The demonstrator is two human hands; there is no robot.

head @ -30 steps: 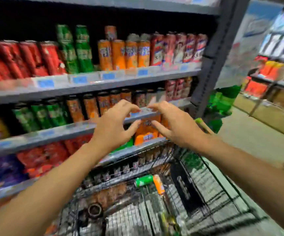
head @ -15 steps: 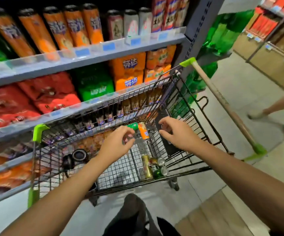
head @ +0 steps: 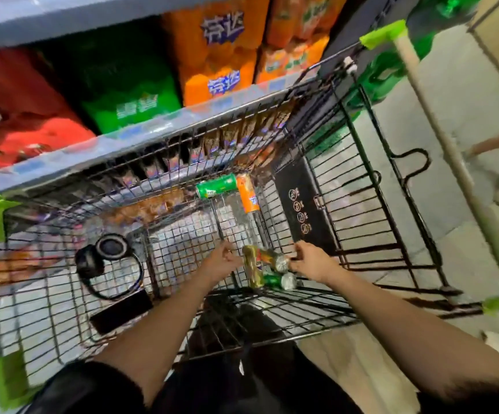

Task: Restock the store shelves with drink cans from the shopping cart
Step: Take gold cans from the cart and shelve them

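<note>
A person restocking a drinks aisle reaches both hands down into a wire shopping cart (head: 361,186), where a cluster of three cans lies on the basket floor between them. The left hand (head: 222,261), fingers curled, sits just beside the gold can (head: 252,268); whether it has yet closed on the can cannot be told through the motion blur. The right hand (head: 309,261), also curled, is at the silver end of the orange-brown can (head: 272,259), seemingly pinching it, though the grip is not clear. A green can (head: 278,280) lies just below both hands, touching the gold one. Farther ahead of the hands, against the cart's far wall, a second green can (head: 216,186) and an orange can (head: 248,195) lie end to end at an angle. To the left of the left hand sit headphones (head: 107,261) and a dark flat phone-like object (head: 121,312). Beyond the cart, a shelf (head: 48,165) carries red, green and orange multipacks.

The step in hand appears to be picking cans from the near cluster. Done well, each hand would wrap round a can's barrel rather than its slippery end, lift straight up clear of the wires, and avoid nudging the green can, which would likely roll.
</note>
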